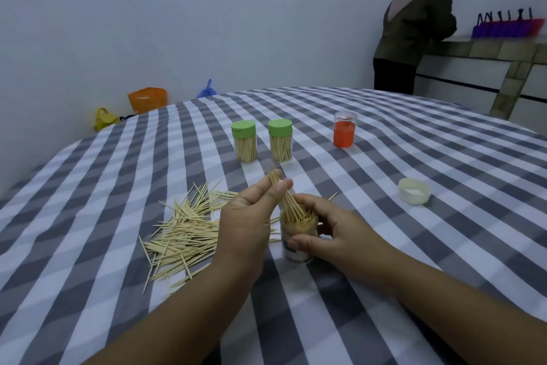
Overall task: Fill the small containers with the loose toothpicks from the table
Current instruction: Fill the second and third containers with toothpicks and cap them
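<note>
A clear open container [297,249] stands on the checked tablecloth, nearly full of toothpicks. My right hand [331,230] grips its side. My left hand [251,216] pinches a small bundle of toothpicks [285,199] whose lower ends sit inside the container's mouth. A pile of loose toothpicks [185,231] lies on the cloth to the left of my left hand. Further back stand two filled containers with green lids [244,141] [280,139] and an orange container [344,129] with a clear cap.
A white lid [413,190] lies upturned on the table [429,246] to the right. A person [414,27] stands at a tiled counter at the back right. Orange, yellow and blue bags [147,100] sit on the floor beyond the table's far left edge.
</note>
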Available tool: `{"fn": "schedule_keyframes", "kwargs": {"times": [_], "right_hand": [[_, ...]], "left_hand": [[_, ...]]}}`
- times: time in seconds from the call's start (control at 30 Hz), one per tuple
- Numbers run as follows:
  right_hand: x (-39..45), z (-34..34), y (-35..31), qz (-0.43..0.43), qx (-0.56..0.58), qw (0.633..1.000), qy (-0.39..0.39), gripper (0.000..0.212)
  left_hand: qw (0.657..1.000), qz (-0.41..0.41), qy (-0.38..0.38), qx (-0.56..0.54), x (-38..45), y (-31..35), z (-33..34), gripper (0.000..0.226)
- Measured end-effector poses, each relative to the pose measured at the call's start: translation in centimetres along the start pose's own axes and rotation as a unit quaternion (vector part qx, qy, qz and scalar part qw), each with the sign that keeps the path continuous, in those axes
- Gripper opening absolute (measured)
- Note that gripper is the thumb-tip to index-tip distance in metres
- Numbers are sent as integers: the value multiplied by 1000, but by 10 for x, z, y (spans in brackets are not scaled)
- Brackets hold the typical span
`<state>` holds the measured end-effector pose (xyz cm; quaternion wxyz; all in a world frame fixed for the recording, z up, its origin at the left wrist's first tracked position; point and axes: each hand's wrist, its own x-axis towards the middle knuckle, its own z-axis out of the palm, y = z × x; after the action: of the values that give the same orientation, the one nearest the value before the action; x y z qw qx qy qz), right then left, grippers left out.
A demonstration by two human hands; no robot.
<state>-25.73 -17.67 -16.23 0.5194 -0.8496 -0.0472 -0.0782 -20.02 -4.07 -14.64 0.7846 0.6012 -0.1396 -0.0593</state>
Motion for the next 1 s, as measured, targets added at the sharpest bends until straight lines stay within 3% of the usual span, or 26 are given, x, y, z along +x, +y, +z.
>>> {"fn": "schedule_keyframes", "kwargs": {"times": [0.23,0.47,0.77,0.9,1.0], "right_hand": [[0,-2,1,-3,-3,1000,-6,62],[1,-2,2,-8,5,1000,-4,57],[1,-1,4,-13,24,1000,-3,54],[2,-1,7,-9,20,1000,-4,60],[2,-1,6,-17,18,1000,-6,56]], "left_hand": [[1000,-10,12,11,-2,-2,0,22],[994,86,-22,65,-3,1,-1,23],[997,37,-65,6,-8,-5,5,19],[992,88,-59,76,-3,-6,-3,15],[979,107,-95,146,3,-8,-9,13]]}}
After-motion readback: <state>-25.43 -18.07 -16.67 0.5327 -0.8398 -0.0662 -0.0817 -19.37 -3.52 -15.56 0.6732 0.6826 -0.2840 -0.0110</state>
